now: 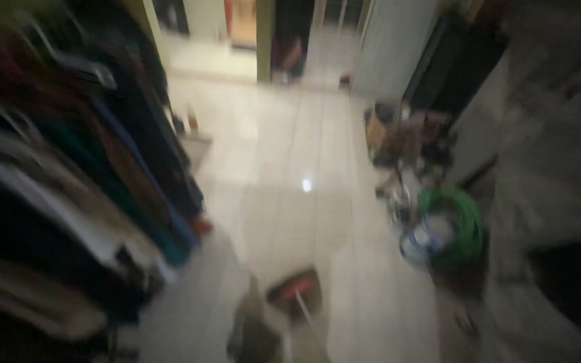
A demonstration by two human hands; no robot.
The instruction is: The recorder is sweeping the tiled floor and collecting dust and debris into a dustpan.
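Broom (296, 288) head down on the pale tiled floor (290, 168), frame heavily blurred.

I see a red-headed broom low in view, its thin handle running toward the bottom edge beside a blurred greyish shape I can't identify. Neither of my hands shows, so I cannot tell their grip. Hanging clothes (68, 168) crowd the left; a green hose coil (455, 228) and clutter sit right. My read: sweeping is in hand; the blurred floor shows no dirt or pile, so progress is unclear.
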